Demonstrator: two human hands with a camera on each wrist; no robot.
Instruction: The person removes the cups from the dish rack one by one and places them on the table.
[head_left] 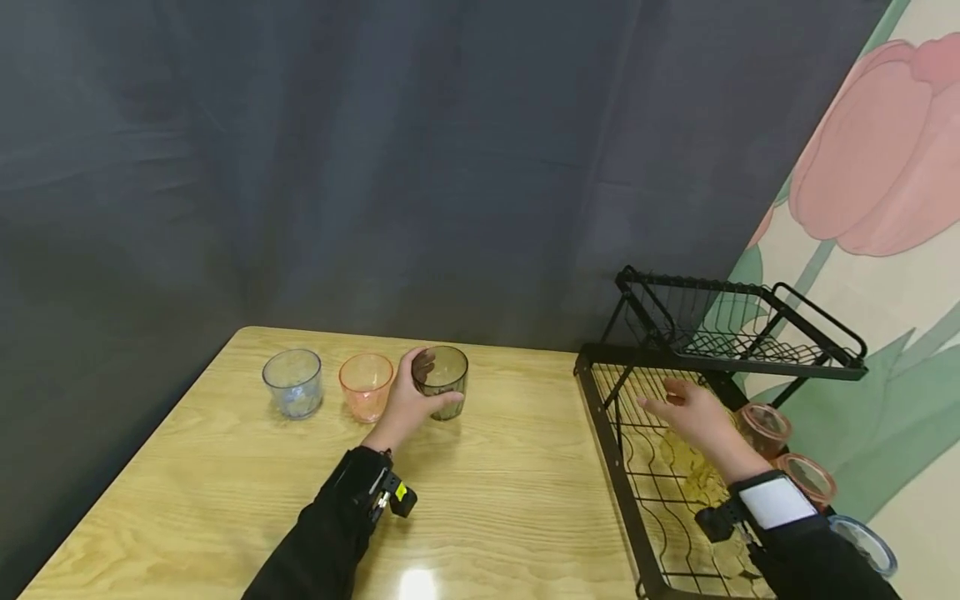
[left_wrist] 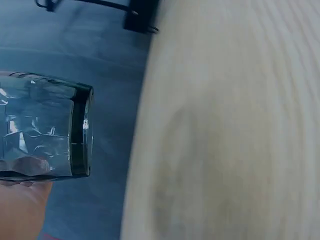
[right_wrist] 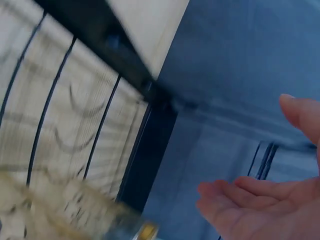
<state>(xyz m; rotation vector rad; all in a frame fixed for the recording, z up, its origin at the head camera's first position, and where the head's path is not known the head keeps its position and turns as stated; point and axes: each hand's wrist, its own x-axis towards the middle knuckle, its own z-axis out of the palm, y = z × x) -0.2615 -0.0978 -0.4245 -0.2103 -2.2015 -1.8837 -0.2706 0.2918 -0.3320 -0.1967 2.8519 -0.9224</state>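
Observation:
My left hand (head_left: 405,402) grips a smoky grey glass tumbler (head_left: 452,377) around its side, thumb toward me. In the left wrist view the same tumbler (left_wrist: 45,127) has a thick base, and dark cloth shows between that base and the tabletop. To the left of this hand stand an orange-pink glass (head_left: 366,387) and a pale blue glass (head_left: 294,385), both upright. Over the lower tier of a black wire dish rack (head_left: 750,364) is my right hand (head_left: 697,421), its fingers loosely bent and holding nothing. The right wrist view shows that palm (right_wrist: 260,202) with thumb and fingers apart.
Along the rack's right side are two pink-rimmed glasses (head_left: 763,429) and a blue-rimmed one (head_left: 862,546), partly behind the right arm. Something yellowish and textured (head_left: 697,475) lies in the lower tier. A dark cloth (head_left: 420,167) hangs behind the wooden table (head_left: 510,500).

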